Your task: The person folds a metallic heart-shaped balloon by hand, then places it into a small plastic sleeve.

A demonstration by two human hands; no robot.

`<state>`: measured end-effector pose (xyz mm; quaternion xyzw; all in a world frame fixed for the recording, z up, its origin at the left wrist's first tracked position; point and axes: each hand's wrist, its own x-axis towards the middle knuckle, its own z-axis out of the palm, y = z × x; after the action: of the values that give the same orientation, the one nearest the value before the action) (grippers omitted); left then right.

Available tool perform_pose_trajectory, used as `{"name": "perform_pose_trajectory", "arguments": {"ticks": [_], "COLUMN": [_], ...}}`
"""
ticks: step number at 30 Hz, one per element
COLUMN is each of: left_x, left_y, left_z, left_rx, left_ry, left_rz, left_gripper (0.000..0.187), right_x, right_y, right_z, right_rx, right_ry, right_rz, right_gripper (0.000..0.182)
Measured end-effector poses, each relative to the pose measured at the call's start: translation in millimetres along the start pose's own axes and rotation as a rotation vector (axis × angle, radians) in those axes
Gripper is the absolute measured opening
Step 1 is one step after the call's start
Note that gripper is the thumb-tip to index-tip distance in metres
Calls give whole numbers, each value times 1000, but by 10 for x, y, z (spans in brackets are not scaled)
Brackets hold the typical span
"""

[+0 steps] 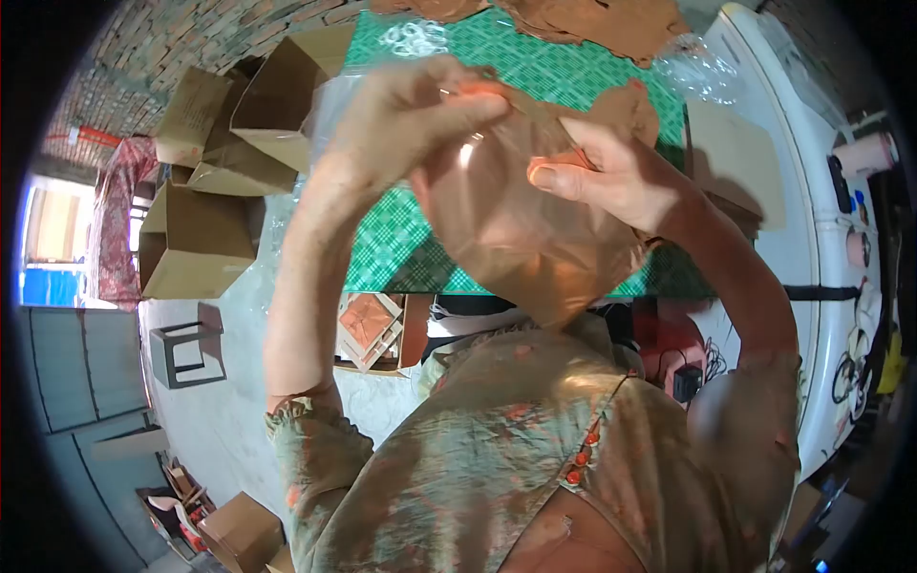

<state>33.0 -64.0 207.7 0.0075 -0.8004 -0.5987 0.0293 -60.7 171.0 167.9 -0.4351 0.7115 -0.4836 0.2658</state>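
Observation:
Both hands hold a thin, see-through orange-brown plastic sheet or bag (535,215) over the table. My left hand (406,119) pinches its upper left edge, fingers closed. On the right, my right hand (611,172) grips the upper right edge between thumb and fingers. The plastic hangs between them toward my lap. Behind it, a brown flat piece (626,110) lies on the green patterned tablecloth (392,244). Some of the fingertips are hidden by the plastic and the hands.
Brown pieces (602,24) and clear plastic (697,69) lie at the table's far side, with white loops (414,38) nearby. Open cardboard boxes (205,234) stand at the left. A flat cardboard piece (731,162) is at the right, beside a white appliance (798,143).

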Motion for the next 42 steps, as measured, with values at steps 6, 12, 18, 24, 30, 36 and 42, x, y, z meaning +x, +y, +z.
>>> {"name": "perform_pose_trajectory", "arguments": {"ticks": [6, 12, 18, 24, 30, 36, 42], "left_x": [127, 132, 31, -68, 573, 671, 562], "left_y": [-16, -20, 201, 843, 1258, 1492, 1313], "left_z": [-310, -638, -741, -686, -256, -334, -524], "left_rx": [14, 34, 19, 214, 243, 281, 334], "left_ry": [127, 229, 246, 13, -471, -481, -426], "left_rz": [149, 94, 285, 615, 1232, 1472, 1353], "left_gripper": [21, 20, 21, 27, 22, 24, 28], "right_x": [-85, -168, -350, -179, 293, 595, 452], "right_y": [110, 172, 4, 219, -103, -317, -36], "right_z": [-235, -538, -688, -599, -202, -339, -523], "right_rx": [-7, -423, -193, 17, 235, 353, 862], "right_ry": [-137, -269, -477, -217, 79, -50, -230], "right_rz": [21, 135, 221, 351, -281, -249, -162], "right_gripper": [36, 26, 22, 73, 69, 90, 54]}}
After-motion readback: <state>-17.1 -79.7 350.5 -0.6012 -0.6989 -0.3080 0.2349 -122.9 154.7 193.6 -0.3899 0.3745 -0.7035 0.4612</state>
